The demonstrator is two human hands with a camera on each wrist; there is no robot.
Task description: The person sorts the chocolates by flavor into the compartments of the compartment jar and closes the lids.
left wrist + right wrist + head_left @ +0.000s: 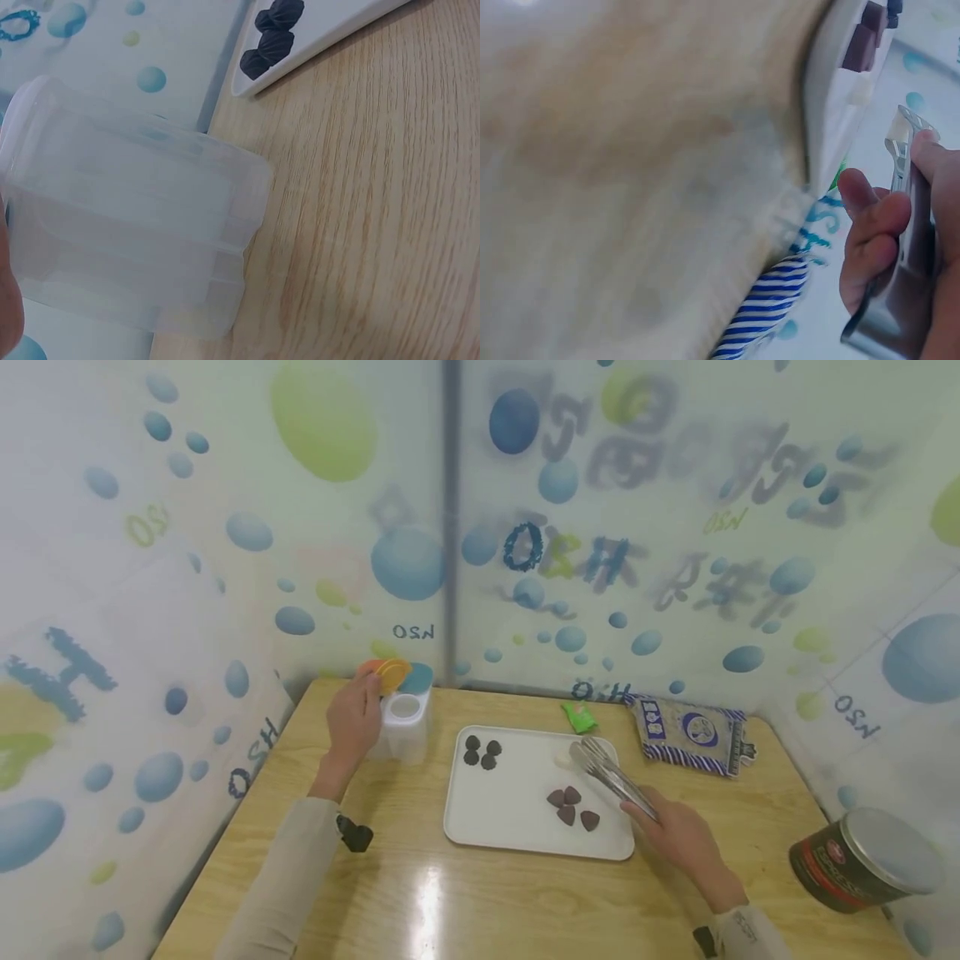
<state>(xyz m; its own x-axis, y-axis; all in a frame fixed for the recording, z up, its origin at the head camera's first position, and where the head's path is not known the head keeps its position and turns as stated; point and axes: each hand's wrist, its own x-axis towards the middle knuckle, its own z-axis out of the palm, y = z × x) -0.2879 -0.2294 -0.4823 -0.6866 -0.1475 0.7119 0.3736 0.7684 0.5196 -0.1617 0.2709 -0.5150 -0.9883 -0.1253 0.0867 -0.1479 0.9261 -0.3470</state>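
Note:
My left hand [354, 714] holds a yellow lid [393, 675] raised at the top of a translucent plastic container [127, 217]. Orange and teal lid parts show beside it, and a round white mouth faces up. My right hand [678, 839] grips metal tongs [615, 781] above the right side of a white tray [510, 806]. A pale piece [562, 758] lies on the tray near the tong tips; whether the tips hold anything, I cannot tell. Several dark ridged pieces [481, 753] sit at the tray's upper left, and several brown triangular pieces [567, 814] lie lower right.
Behind the tray lies a small green packet [580, 717]. A blue-and-white bag [686, 733] with a black clip rests at the back right. An espresso can [847, 864] stands at the right table edge. Walls close off the table's back and sides.

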